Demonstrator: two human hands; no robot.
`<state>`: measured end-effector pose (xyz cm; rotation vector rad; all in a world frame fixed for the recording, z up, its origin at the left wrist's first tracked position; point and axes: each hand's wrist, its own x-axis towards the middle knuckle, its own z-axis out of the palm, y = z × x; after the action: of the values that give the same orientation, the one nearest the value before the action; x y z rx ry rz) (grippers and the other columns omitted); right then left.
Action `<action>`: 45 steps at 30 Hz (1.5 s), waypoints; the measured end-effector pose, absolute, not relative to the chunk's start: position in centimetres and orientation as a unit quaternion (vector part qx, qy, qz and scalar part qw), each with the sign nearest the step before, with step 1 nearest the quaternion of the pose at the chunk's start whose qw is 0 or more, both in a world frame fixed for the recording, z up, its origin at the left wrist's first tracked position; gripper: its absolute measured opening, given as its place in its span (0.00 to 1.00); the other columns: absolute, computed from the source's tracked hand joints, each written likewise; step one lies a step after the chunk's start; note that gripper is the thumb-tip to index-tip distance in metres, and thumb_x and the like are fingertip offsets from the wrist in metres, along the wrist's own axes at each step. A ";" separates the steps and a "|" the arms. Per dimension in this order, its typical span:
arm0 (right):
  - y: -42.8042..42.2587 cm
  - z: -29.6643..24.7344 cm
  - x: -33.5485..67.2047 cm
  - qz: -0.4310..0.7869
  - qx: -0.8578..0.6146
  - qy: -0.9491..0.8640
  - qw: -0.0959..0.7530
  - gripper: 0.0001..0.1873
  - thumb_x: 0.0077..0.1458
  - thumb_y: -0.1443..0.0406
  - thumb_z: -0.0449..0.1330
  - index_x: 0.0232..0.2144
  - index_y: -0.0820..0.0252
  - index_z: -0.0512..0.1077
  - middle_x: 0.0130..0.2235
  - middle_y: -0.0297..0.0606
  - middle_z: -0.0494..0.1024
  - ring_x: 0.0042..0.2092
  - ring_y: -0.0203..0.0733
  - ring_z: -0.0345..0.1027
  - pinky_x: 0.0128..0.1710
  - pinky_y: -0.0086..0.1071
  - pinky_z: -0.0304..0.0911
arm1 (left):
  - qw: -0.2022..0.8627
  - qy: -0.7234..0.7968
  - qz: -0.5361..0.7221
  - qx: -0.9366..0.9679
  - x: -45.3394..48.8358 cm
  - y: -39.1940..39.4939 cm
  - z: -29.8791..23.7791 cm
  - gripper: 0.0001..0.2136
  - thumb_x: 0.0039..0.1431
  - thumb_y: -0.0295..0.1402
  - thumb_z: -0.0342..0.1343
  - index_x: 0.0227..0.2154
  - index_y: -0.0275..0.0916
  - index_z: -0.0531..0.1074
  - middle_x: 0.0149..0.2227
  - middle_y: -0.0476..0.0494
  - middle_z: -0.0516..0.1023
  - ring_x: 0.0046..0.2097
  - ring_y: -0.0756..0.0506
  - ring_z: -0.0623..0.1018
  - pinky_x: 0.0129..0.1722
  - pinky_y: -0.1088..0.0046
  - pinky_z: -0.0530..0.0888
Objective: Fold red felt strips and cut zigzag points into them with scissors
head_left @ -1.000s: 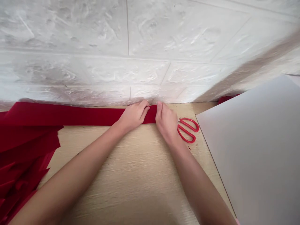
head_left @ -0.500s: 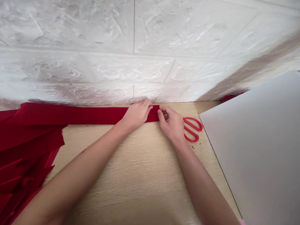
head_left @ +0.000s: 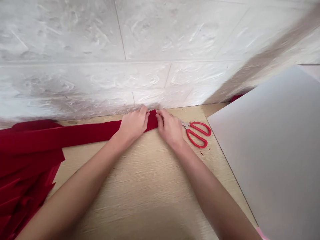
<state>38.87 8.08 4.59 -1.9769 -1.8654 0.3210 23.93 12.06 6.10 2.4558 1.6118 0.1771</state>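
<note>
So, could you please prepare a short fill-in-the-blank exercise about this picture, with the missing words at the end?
The red-handled tool beside the right hand is a pair of ____.
The fabric strip under the left hand is coloured ____.
The heap of fabric lies at the picture's ____ side, opposite the pale panel.

Missing words: scissors; red; left.

The flat fabric strip (head_left: 85, 133) at centre left is plain deep red, like the layered cloth heap (head_left: 22, 190) at lower left. The metal scissors (head_left: 189, 128) right of centre have bright red handles. The wooden tabletop (head_left: 145, 186) is streaky pale tan, the embossed wall (head_left: 85, 33) above brick-patterned white, the flat board (head_left: 270, 153) at right plain pale grey.
</note>
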 end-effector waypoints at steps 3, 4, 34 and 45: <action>8.4 4.6 39.3 0.122 -0.704 -0.672 0.194 0.16 0.71 0.62 0.47 0.49 0.58 0.73 0.45 0.43 0.83 0.41 0.48 0.76 0.38 0.33 0.60 | 0.097 0.531 0.050 0.840 23.8 13.0 6.2 0.16 0.70 0.37 0.41 0.46 0.36 0.72 0.36 0.35 0.82 0.36 0.37 0.82 0.36 0.63 0.75; 8.4 4.6 39.5 0.128 -0.702 -0.672 0.197 0.16 0.70 0.63 0.46 0.48 0.58 0.72 0.45 0.43 0.83 0.41 0.48 0.76 0.39 0.33 0.60 | 0.094 0.518 0.043 0.849 23.7 13.4 6.3 0.16 0.70 0.37 0.41 0.46 0.36 0.72 0.36 0.36 0.82 0.36 0.36 0.82 0.36 0.62 0.75; 7.8 4.9 39.5 0.027 -0.757 -0.651 0.055 0.25 0.72 0.55 0.43 0.39 0.61 0.76 0.34 0.46 0.82 0.31 0.45 0.72 0.30 0.33 0.46 | 0.145 0.425 0.139 0.882 24.4 15.2 3.8 0.20 0.73 0.41 0.38 0.45 0.37 0.74 0.38 0.40 0.82 0.38 0.40 0.81 0.36 0.66 0.72; 7.7 5.4 39.6 0.030 -0.766 -0.636 0.088 0.22 0.72 0.57 0.44 0.43 0.61 0.75 0.36 0.48 0.82 0.33 0.47 0.73 0.32 0.34 0.52 | 0.097 0.465 0.100 0.874 25.2 14.6 4.2 0.22 0.74 0.42 0.36 0.48 0.37 0.74 0.37 0.38 0.83 0.39 0.37 0.82 0.34 0.66 0.71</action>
<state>39.62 7.73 5.45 -2.2803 -1.8937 0.0899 25.20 14.61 4.23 2.5874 1.3778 0.2970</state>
